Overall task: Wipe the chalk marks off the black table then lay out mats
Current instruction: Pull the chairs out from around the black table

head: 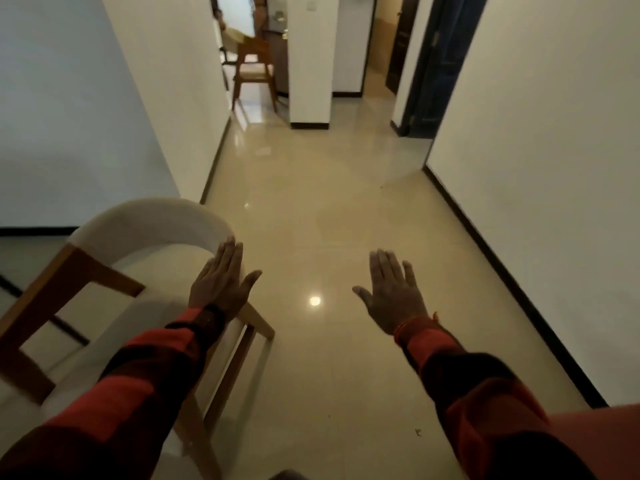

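Glossy cream floor tiles (311,237) fill the middle of the view, with a small bright light reflection between the two hands. Both arms reach forward, palms down, in sleeves banded red and dark. The left hand (221,282) is flat, its fingers straight and close together and the thumb spread to the right; it holds nothing. It shows in front of the right end of a chair's curved white backrest, and whether it touches that backrest cannot be told. The right hand (393,292) is likewise flat and spread, fingers straight, thumb out to the left, holding nothing, above bare floor. A thin red thread (415,322) circles its wrist.

The near chair (114,271) stands at the left, with a wooden frame, white padded back and white seat. White walls run along both sides, edged by a dark skirting (502,268) on the right. Far ahead, a second wooden chair (254,69) stands in a bright opening left of a white pillar (310,64). A dark blue door frame (436,60) stands at the far right. At the near right corner an orange-red surface (595,431) enters the view.

The black table and the mats do not appear in this view.
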